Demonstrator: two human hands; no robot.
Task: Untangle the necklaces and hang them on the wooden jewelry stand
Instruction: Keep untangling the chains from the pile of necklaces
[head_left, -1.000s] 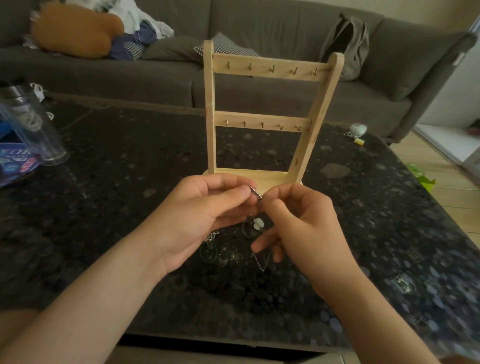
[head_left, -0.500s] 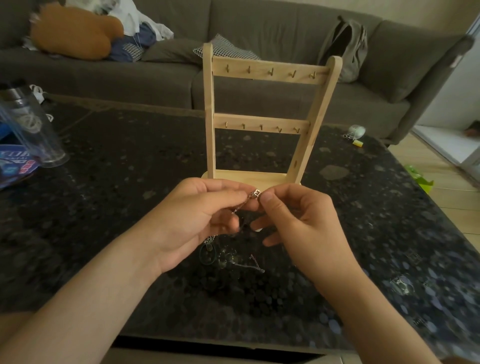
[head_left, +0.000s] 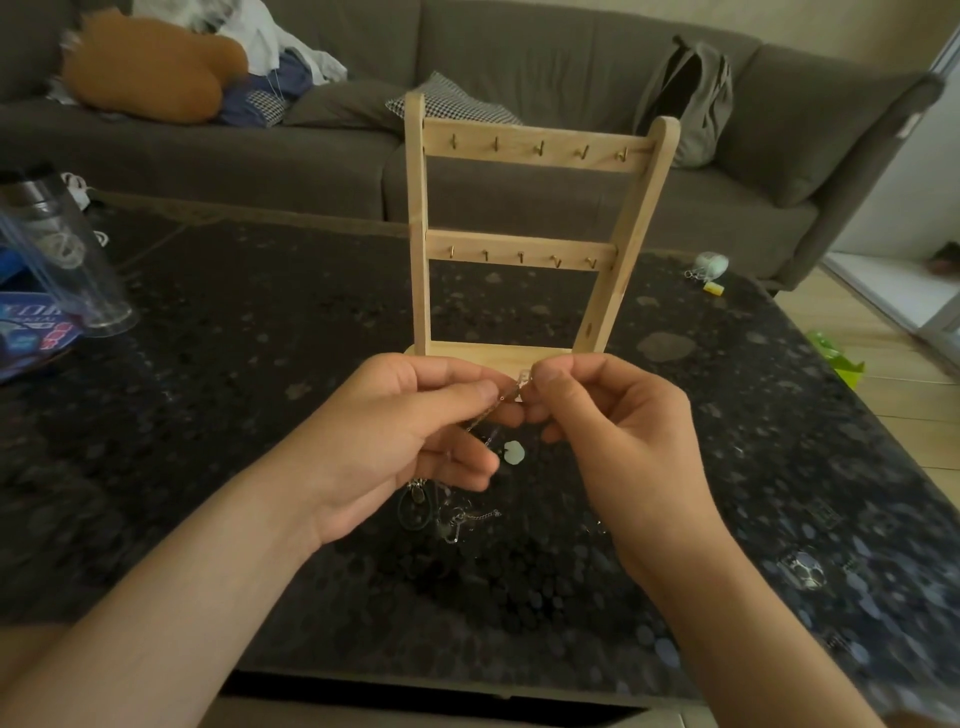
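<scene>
A wooden jewelry stand (head_left: 524, 244) with two rows of small hooks stands upright on the dark table, all hooks bare. Just in front of its base, my left hand (head_left: 410, 441) and my right hand (head_left: 618, 436) meet fingertip to fingertip and pinch a thin silver necklace chain (head_left: 511, 392) between them. The chain hangs down under my left hand to a tangled heap of necklaces (head_left: 447, 514) on the table, with a dark oval pendant and a pale round pendant (head_left: 513, 451) showing.
The dark speckled table (head_left: 234, 364) holds a clear plastic tube (head_left: 62, 254) and a blue box (head_left: 31, 332) at the left, small items (head_left: 709, 267) at the far right. A grey sofa (head_left: 519, 78) with cushions and a bag lies behind.
Both hands rose slightly toward the stand's base, and my right hand's fingers curled in closer to the pinch point. The chain is drawn a little higher off the heap.
</scene>
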